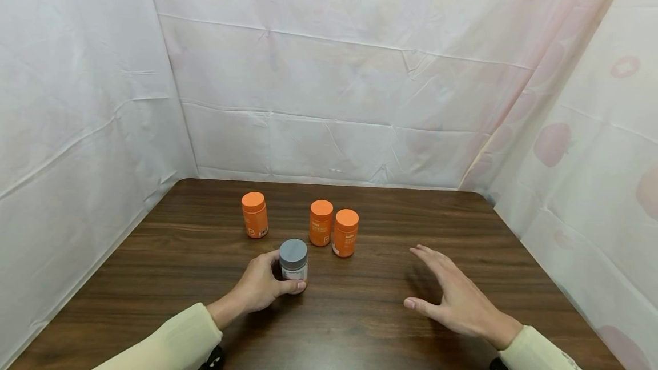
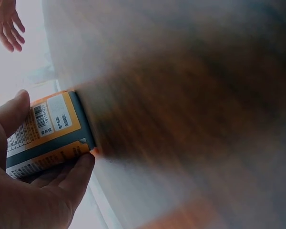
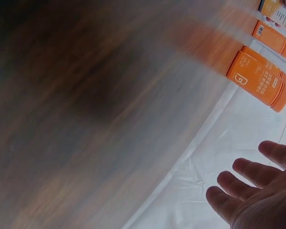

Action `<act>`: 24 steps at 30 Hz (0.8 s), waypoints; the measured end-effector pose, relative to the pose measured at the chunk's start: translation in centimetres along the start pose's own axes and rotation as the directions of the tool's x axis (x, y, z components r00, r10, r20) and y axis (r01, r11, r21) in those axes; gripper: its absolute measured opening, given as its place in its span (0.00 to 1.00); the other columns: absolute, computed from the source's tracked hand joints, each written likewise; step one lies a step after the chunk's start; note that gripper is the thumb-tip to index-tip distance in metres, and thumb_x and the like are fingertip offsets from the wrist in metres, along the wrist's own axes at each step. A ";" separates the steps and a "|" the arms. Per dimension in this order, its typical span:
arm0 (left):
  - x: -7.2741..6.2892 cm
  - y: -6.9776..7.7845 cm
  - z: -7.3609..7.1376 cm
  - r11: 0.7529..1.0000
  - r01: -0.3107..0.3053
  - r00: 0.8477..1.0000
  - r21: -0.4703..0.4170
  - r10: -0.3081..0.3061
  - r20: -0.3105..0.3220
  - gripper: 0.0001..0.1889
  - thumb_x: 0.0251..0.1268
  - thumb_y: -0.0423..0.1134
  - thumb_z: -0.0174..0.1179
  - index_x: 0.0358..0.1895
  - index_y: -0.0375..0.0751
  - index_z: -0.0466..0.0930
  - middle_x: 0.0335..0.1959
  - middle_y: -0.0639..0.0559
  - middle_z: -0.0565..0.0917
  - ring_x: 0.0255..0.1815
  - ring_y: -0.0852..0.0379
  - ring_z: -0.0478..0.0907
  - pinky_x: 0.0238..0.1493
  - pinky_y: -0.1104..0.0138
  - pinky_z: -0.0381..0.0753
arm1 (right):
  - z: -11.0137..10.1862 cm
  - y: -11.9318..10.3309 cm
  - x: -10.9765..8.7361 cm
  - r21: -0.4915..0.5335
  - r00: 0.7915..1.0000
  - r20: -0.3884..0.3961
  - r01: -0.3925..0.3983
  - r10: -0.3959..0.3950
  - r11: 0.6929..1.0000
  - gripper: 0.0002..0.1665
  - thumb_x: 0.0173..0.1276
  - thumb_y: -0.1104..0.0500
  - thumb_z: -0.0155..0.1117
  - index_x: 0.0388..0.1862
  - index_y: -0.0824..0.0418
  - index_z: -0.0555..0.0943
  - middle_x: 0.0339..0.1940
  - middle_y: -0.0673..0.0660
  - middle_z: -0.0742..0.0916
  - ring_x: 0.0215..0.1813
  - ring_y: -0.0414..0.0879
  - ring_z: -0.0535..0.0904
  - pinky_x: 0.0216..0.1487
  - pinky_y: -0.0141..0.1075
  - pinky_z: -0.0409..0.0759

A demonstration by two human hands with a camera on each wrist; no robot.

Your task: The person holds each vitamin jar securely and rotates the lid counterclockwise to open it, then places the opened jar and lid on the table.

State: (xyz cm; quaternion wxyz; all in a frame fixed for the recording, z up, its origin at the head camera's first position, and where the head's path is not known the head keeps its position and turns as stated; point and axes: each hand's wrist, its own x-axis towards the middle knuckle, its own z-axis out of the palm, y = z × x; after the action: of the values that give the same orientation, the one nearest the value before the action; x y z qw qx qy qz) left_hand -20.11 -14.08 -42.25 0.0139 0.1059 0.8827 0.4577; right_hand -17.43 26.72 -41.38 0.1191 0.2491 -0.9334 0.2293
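My left hand (image 1: 259,285) grips a small jar with a grey lid (image 1: 294,254), thumb on the near side and fingers behind it. The jar is upright in the head view. Up close in the left wrist view, its orange, dark and white label (image 2: 52,114) shows a barcode and printed text. My right hand (image 1: 460,301) is held over the right part of the table, fingers extended and thumb apart, with nothing in it. In the right wrist view its fingers (image 3: 248,171) are spread, apart from the bottles.
Three orange bottles stand behind the jar: one on the left (image 1: 255,216), one in the middle (image 1: 321,223), and another (image 1: 345,234) close beside it. The dark wooden table (image 1: 380,307) meets pale fabric walls (image 1: 329,73) at the back and sides.
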 end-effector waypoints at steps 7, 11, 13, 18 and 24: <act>-0.1 0.1 0.0 1.000 -0.008 1.000 -0.009 0.008 -0.001 0.29 0.49 0.46 0.82 0.56 0.44 0.83 0.48 0.55 0.86 0.49 0.58 0.82 0.54 0.54 0.81 | 0.1 -0.3 0.0 0.017 1.000 -0.002 -0.001 0.001 1.000 0.55 0.60 0.36 0.76 0.81 0.45 0.61 0.79 0.52 0.67 0.77 0.54 0.64 0.63 0.63 0.72; -0.2 0.2 0.1 1.000 -0.013 1.000 -0.014 0.013 -0.001 0.29 0.49 0.46 0.82 0.56 0.45 0.83 0.48 0.55 0.86 0.49 0.58 0.82 0.54 0.53 0.81 | 0.2 -0.5 0.0 0.019 1.000 0.001 -0.005 0.005 1.000 0.54 0.61 0.36 0.76 0.81 0.44 0.61 0.79 0.51 0.67 0.76 0.54 0.64 0.63 0.62 0.72; -0.2 0.3 0.1 1.000 -0.018 1.000 -0.016 0.018 0.001 0.30 0.48 0.46 0.82 0.56 0.45 0.83 0.48 0.55 0.86 0.49 0.58 0.82 0.54 0.53 0.81 | 0.3 -0.6 -0.1 0.018 1.000 0.003 -0.007 0.007 1.000 0.54 0.61 0.36 0.75 0.81 0.44 0.61 0.79 0.51 0.67 0.76 0.54 0.65 0.62 0.62 0.73; -0.3 0.4 0.2 0.999 -0.033 0.999 -0.028 0.033 0.003 0.29 0.48 0.45 0.83 0.56 0.46 0.83 0.47 0.56 0.87 0.49 0.58 0.82 0.54 0.54 0.81 | 0.3 -0.9 -0.1 0.011 1.000 -0.002 0.009 -0.009 1.000 0.53 0.62 0.36 0.75 0.81 0.44 0.61 0.79 0.52 0.68 0.76 0.55 0.66 0.62 0.62 0.73; -0.5 0.7 0.2 0.998 -0.057 0.998 -0.035 0.058 0.012 0.29 0.48 0.46 0.83 0.55 0.46 0.83 0.46 0.55 0.87 0.47 0.58 0.82 0.52 0.54 0.81 | 0.4 -1.4 0.0 0.024 1.000 -0.003 0.028 -0.028 0.999 0.53 0.61 0.33 0.74 0.81 0.43 0.61 0.78 0.51 0.69 0.75 0.55 0.67 0.62 0.62 0.73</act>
State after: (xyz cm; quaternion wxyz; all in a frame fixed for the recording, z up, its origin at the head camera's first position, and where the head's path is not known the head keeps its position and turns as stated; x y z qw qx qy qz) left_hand -19.52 -13.59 -41.86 0.0082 0.1338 0.8712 0.4723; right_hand -16.80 25.46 -41.22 0.1208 0.2632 -0.9268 0.2391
